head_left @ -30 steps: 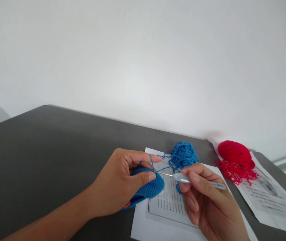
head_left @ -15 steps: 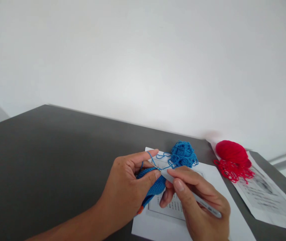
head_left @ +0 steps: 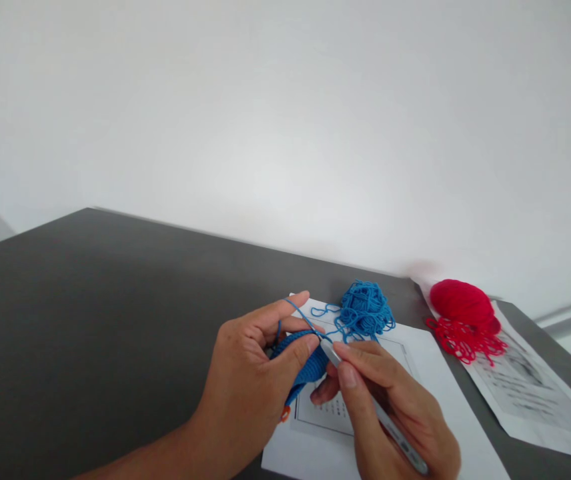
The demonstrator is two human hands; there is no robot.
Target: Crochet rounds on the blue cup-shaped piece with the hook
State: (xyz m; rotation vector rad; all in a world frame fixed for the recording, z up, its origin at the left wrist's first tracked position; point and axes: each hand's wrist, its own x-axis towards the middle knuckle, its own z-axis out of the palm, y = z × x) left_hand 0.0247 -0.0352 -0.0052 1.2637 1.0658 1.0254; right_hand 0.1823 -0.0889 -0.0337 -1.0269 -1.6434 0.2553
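Observation:
My left hand (head_left: 250, 373) pinches a piece of blue crochet work (head_left: 310, 370) between thumb and fingers, with a strand of blue yarn (head_left: 297, 309) running over its raised index finger. A small orange piece (head_left: 285, 414) shows at the lower edge of the work. In my right hand (head_left: 390, 400) is a crochet hook with a grey handle (head_left: 399, 437), gripped like a pen. The hook's tip is at the top edge of the blue work, partly hidden by yarn and fingers. My two hands are close together, above a printed sheet.
A loose ball of blue yarn (head_left: 367, 308) lies at the back of the printed white sheet (head_left: 445, 400). Farther right, a red yarn ball (head_left: 463, 303) with loose strands rests on a second printed sheet (head_left: 535, 393). The dark table (head_left: 130, 300) meets a white wall (head_left: 265, 120) behind.
My right hand and the hook have tilted steeper and shifted slightly left, with the handle's end lower. My left index finger has moved a little up and left, drawing the strand longer.

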